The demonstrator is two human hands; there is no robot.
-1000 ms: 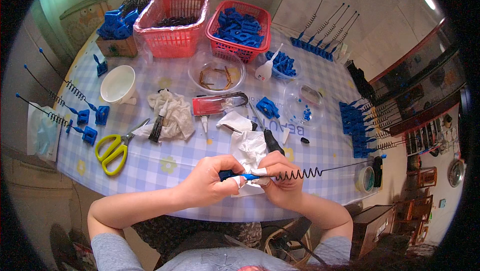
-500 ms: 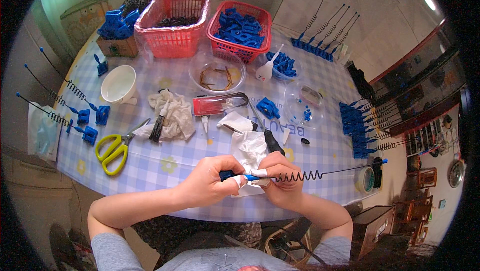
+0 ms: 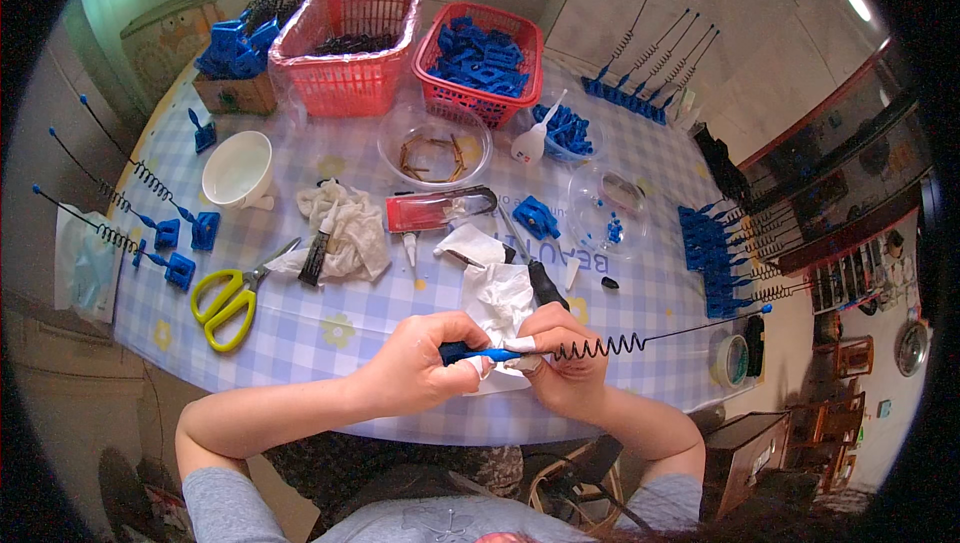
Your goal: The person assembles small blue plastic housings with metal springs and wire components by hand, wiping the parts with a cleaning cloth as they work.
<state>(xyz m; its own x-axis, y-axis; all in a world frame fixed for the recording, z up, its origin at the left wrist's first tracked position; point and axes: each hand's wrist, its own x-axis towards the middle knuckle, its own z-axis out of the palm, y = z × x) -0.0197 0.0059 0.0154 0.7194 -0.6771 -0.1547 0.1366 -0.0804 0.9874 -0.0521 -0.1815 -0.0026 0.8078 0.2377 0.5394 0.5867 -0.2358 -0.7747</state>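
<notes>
Above the table's front edge, my left hand [image 3: 430, 358] is closed round a blue plastic clip with a slim stem [image 3: 490, 354], its body mostly hidden by my fingers. My right hand [image 3: 563, 363] pinches the base of a black coil-spring wire [image 3: 605, 347], where it meets the stem. Past the coil, the wire runs straight out to the right and ends in a small blue tip [image 3: 766, 310]. White wraps show on some fingers. Just beyond my hands lies crumpled white tissue [image 3: 500, 303], with a black tube [image 3: 546, 286] beside it.
Yellow-handled scissors [image 3: 228, 311] and a crumpled cloth [image 3: 355, 238] lie left. A white bowl [image 3: 237, 169] and red baskets [image 3: 345, 78] stand farther back. Finished-looking clips with spring wires line both sides, including a right-hand row [image 3: 705, 263]. A tape roll [image 3: 733, 360] sits near the right edge.
The wire has tilted, its blue tip slightly higher. More of the blue stem shows between my hands, and my left thumb has shifted a little. Both hands keep their hold.
</notes>
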